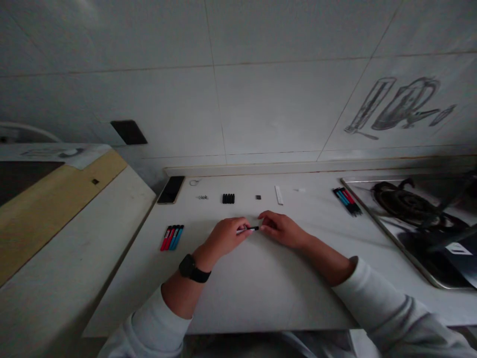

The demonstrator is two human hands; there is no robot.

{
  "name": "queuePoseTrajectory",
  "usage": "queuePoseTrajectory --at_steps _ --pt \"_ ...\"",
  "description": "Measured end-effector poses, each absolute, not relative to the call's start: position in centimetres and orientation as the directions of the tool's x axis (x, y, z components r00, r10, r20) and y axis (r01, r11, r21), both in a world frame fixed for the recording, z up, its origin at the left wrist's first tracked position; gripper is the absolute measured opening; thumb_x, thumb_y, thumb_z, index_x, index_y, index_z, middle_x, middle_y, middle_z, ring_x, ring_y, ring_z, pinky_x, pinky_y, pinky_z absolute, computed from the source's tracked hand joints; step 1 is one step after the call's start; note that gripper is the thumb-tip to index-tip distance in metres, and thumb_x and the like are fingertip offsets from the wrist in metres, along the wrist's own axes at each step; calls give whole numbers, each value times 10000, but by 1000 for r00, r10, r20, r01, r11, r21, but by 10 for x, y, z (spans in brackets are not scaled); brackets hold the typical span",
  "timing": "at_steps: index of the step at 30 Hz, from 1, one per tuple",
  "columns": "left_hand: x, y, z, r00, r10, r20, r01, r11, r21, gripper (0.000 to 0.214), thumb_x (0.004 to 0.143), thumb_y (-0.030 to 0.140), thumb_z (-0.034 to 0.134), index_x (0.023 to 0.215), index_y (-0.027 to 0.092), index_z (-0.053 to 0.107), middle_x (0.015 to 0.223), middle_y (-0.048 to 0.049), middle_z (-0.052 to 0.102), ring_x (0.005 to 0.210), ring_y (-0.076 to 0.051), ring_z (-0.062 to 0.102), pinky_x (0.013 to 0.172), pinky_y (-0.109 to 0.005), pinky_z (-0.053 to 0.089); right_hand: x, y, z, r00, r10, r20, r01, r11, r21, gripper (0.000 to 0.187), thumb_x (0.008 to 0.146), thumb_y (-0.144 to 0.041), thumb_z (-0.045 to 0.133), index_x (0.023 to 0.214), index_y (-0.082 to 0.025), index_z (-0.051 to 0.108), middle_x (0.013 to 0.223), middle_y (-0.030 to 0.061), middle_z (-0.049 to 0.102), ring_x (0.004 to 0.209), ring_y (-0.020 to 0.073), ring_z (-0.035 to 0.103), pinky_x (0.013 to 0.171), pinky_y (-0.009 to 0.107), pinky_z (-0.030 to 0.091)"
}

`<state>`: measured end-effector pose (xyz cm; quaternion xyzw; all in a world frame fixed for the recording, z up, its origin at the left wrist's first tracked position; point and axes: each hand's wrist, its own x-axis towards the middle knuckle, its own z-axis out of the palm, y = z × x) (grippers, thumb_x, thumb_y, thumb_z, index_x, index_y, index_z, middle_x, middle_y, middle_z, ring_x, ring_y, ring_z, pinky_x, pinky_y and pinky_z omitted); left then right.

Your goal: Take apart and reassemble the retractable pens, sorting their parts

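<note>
My left hand (228, 235) pinches a slim pen-like piece (254, 228) over the white counter (246, 293). Its black end points right, and the rest is mostly covered by my fingers. Just beyond that end is my right hand (282, 229), with thumb and forefinger apart and a small gap to the piece. Behind my hands lie a row of black caps (228, 199), a small dark square piece (258, 197), thin white sticks (279, 195) and a cluster of tiny metallic parts (202, 198). Red and blue marker barrels (172, 237) with black ends rest to the left.
A phone (171, 190) and a ring-shaped item (194, 182) lie at the back left. Several black, blue and red pen parts (347, 201) sit beside the metal-rimmed gas stove (404, 201) on the right. A tiled wall (268, 109) rises behind; a white cabinet (74, 233) stands left.
</note>
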<state>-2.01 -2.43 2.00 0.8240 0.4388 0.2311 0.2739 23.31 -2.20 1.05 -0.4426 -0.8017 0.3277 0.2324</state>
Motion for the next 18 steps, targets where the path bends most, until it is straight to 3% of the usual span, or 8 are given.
queuePoseTrajectory --at_steps 3,6,13,18 --pt "-11 -26 16 516 839 172 538 -474 697 80 885 302 724 933 250 762 953 -32 784 850 -192 714 781 -291 518 223 -29 10 -542 831 121 536 453 -712 231 982 -340 558 1130 -211 680 926 61 715 824 185 648 755 291 470" --pt "-9 -23 14 458 872 176 521 -423 741 119 862 350 760 916 245 769 907 -36 788 796 -196 709 754 -305 525 220 -31 8 -548 822 153 542 489 -684 201 981 -331 564 1014 -211 722 939 68 717 844 190 648 776 298 470" --pt "1 -17 12 338 935 109 259 -204 944 278 806 425 779 952 191 741 841 -34 758 765 -170 682 721 -271 532 220 -30 -2 -413 885 215 471 410 -781 205 939 -359 613 1016 -200 717 862 31 686 728 150 581 690 268 436" --pt "21 -13 15 249 968 16 127 -49 991 386 801 514 741 964 164 730 891 -66 744 771 -167 667 628 -246 509 217 -22 -13 -273 942 194 382 291 -877 298 911 -480 604 993 -205 682 807 14 656 693 150 534 656 266 412"
